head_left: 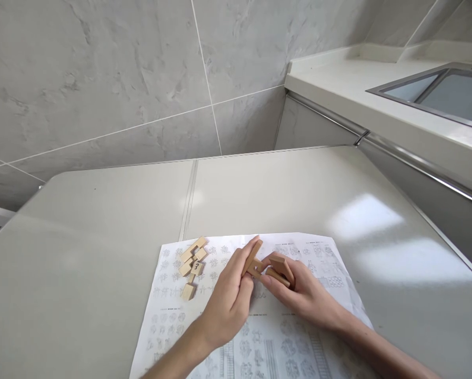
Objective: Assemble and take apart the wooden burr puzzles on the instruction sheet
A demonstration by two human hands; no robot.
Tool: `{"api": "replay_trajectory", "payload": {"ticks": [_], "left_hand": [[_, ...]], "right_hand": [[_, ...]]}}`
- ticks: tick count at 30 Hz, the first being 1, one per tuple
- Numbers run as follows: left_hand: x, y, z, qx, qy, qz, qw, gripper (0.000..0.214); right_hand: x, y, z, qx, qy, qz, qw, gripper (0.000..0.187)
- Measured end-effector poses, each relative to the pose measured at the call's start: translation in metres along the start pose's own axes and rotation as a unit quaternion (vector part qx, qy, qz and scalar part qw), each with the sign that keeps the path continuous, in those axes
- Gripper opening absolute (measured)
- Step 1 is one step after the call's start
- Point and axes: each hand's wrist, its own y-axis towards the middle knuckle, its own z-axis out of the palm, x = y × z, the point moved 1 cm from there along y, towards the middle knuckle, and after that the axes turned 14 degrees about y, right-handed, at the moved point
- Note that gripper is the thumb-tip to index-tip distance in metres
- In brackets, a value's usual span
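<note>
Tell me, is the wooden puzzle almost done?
Not yet. Some joined pieces already hang together, gripped by the left hand and the right hand. That cluster is what is being worked on. Several loose pieces, one marked 3, still wait on the printed sheet.

Digit "3" handwritten in dark ink on one wooden block (197,267), left of the hands. Printed captions on the paper sheet (283,337): too small to read.

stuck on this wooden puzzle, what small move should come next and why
Probably press the piece in the left hand fully into the joined pieces in the right hand: they already seem to meet, while the spare pieces lie untouched on the sheet.
</note>
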Motion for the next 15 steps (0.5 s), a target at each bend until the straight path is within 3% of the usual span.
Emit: {"api": "replay_trajectory", "payload": {"ticks": [6,15], "left_hand": [[-0.0001,0.0043,-0.005,-0.088,-0.024,-0.055,0.994,0.054],[0.0007,0.0023,0.0012,-0.036,-0.071,-0.035,0.996,0.059]], "right_hand": [[-0.0002,-0.0003,0.0001,-0.022,-0.025,-0.012,0.999,0.051],[-0.0002,0.0014,0.002,-0.034,-0.062,-0.033,0.997,0.051]]}}
